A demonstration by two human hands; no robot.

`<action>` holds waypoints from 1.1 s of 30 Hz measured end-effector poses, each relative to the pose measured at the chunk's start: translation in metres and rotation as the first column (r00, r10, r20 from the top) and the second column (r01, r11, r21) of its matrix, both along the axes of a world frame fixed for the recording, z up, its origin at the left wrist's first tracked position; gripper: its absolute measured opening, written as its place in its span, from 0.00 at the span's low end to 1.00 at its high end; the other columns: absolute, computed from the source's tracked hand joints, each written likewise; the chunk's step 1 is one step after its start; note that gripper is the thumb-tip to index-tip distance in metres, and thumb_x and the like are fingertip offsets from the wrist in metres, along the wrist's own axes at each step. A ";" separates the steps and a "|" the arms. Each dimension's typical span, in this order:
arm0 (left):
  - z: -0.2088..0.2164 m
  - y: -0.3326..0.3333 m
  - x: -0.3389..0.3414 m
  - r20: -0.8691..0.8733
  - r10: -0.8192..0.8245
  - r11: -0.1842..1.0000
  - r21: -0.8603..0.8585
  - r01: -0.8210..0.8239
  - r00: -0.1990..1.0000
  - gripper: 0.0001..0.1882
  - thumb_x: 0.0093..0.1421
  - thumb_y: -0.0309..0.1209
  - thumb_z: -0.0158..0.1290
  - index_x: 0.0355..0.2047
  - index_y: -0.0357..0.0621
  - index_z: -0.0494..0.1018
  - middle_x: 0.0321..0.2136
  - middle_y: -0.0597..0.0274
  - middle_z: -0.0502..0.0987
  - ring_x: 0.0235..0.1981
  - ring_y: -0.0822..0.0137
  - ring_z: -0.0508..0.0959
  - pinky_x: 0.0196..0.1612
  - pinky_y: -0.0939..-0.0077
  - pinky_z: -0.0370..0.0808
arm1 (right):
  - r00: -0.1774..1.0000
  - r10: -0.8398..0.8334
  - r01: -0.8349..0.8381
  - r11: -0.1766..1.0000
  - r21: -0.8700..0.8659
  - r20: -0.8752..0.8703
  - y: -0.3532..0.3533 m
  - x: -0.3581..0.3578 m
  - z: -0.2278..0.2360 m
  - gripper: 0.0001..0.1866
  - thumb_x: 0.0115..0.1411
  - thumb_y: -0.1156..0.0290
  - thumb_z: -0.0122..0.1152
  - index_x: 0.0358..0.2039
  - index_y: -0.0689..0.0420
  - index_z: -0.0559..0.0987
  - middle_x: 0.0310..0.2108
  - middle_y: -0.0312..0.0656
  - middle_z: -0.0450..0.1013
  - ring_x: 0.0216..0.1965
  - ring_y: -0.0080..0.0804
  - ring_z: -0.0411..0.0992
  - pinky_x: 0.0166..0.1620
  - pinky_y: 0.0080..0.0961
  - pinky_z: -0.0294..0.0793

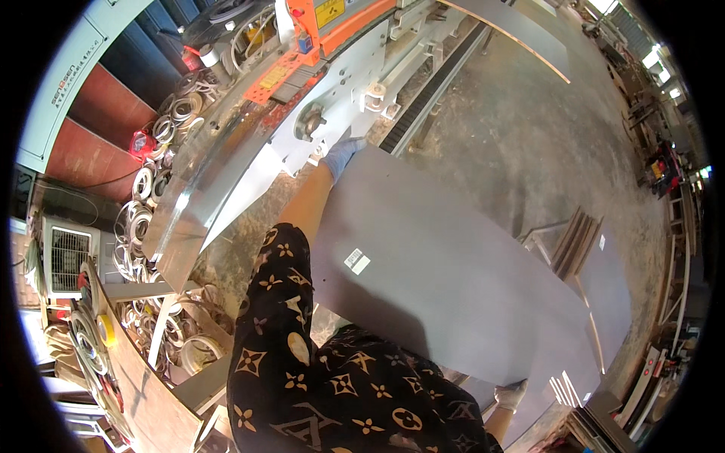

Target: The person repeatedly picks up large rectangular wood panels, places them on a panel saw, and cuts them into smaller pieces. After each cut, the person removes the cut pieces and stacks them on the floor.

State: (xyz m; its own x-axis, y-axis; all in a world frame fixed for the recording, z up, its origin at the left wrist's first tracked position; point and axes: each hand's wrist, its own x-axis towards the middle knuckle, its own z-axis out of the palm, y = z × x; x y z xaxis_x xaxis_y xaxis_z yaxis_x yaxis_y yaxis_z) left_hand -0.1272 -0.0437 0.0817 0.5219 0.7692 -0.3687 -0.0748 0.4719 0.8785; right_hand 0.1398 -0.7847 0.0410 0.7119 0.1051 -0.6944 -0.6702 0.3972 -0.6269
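Panel (430, 249), long, flat and rectangular, stretches from left to right in front of the person, its far left corner just beside a dark-rollered conveyor (434, 94). Its broad face is smooth, matte grey with a faint purple cast, marked by a small white printed label (356, 262) toward the left end and a couple of tiny dark spots. A soft shadow darkens part of the near side; the left end looks straight-cut.

Hands are well apart, both gloved and both clamped on the panel: the left hand (343, 160) at the far left corner, the right hand (511, 394) on the near edge toward the right. Fingers beneath are hidden. More grey boards (610, 302) lie to the right, near brown strips (578, 243); an orange and white machine (340, 90) stands far left.
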 end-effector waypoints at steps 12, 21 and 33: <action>0.005 0.022 -0.046 -0.483 0.193 0.847 0.522 0.104 0.854 0.20 0.52 0.33 0.55 0.46 0.42 0.72 0.41 0.55 0.76 0.42 0.66 0.76 0.48 0.76 0.70 | 0.998 0.061 -0.058 0.992 0.112 -0.028 0.011 0.001 -0.009 0.23 0.57 0.50 0.49 0.48 0.50 0.74 0.49 0.35 0.71 0.51 0.37 0.69 0.48 0.42 0.72; 0.073 -0.027 -0.107 -0.650 0.542 0.479 0.760 0.439 0.533 0.32 0.50 0.49 0.55 0.54 0.53 0.66 0.58 0.51 0.60 0.59 0.50 0.58 0.61 0.58 0.55 | 0.968 0.242 -0.209 0.923 0.323 -0.064 0.108 -0.078 -0.034 0.21 0.55 0.55 0.57 0.46 0.51 0.74 0.46 0.35 0.73 0.48 0.35 0.70 0.50 0.41 0.71; 0.066 -0.095 -0.156 -0.760 0.634 0.628 0.616 0.476 0.147 0.28 0.54 0.55 0.45 0.54 0.63 0.67 0.59 0.66 0.60 0.62 0.52 0.53 0.63 0.48 0.33 | 0.919 0.376 -0.292 0.851 0.436 -0.119 0.253 -0.139 0.059 0.19 0.59 0.59 0.55 0.48 0.55 0.70 0.48 0.39 0.70 0.48 0.40 0.68 0.48 0.45 0.72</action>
State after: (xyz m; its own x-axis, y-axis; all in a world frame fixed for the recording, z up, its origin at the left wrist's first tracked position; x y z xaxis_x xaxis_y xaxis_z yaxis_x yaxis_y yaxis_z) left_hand -0.2836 -0.1386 0.1478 0.1231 0.9803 0.1544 0.9753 -0.1483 0.1637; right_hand 0.0008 -0.5313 0.0996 0.4395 0.6112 -0.6583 -0.8980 0.3154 -0.3067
